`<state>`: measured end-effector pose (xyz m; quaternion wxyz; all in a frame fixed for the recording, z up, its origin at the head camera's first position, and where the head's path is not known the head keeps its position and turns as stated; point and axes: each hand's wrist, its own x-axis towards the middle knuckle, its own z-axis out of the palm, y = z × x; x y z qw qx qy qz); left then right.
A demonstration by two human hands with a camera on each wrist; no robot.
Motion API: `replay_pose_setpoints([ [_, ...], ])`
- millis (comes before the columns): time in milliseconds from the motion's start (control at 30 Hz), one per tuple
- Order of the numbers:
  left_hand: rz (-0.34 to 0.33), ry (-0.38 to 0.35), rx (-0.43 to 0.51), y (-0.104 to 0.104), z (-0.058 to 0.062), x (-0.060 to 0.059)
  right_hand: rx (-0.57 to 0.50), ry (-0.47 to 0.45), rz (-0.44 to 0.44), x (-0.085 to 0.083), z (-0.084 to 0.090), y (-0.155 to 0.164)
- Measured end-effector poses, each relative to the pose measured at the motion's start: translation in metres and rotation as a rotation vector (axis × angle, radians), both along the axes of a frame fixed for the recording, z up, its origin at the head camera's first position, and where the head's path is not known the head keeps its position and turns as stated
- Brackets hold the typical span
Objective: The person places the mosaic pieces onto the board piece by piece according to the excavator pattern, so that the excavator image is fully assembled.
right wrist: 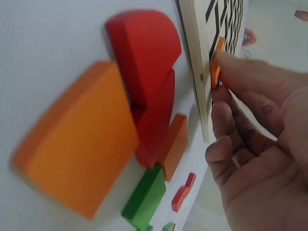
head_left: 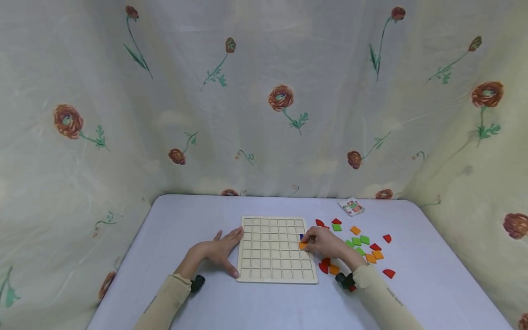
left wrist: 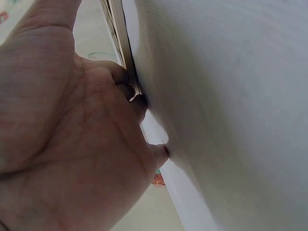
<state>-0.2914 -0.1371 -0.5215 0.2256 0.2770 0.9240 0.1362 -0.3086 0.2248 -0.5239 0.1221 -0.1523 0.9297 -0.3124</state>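
Note:
A pale wooden board (head_left: 272,250) with a grid of square recesses lies on the table. My left hand (head_left: 222,251) is spread along its left side, fingertips at the upper edge and thumb near the lower left corner. In the left wrist view, fingers of that hand (left wrist: 91,125) meet the board's side (left wrist: 120,33). With thumb and fingers, my right hand (head_left: 323,242) pinches an orange square tile (right wrist: 215,70) at the board's right column. Just beyond that tile sits a small blue piece (head_left: 302,237), partly hidden by the fingers.
Right of the board lie several red rounded pieces (head_left: 323,267), green tiles (head_left: 365,239) and orange tiles (head_left: 355,230). A patterned card or packet (head_left: 352,206) lies near the table's back edge. Flowered cloth (head_left: 264,114) hangs behind and at both sides of the white table (head_left: 198,211).

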Motion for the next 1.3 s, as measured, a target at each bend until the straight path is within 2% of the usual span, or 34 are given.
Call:
replay_pose_setpoints([
  [333,0.001,-0.002,0.005,0.0,0.0,0.002,-0.009,-0.001,-0.028,-0.002,-0.004,0.001],
  [533,-0.001,-0.009,0.0,-0.001,-0.001,0.003,-0.031,-0.036,-0.045,-0.001,-0.003,-0.001],
  [1067,0.004,0.013,-0.005,0.0,-0.003,-0.001,-0.032,0.039,0.026,0.004,0.0,0.005],
  [1300,0.004,0.014,0.001,0.0,-0.001,0.001,-0.059,0.03,-0.05,-0.002,-0.003,0.013],
])
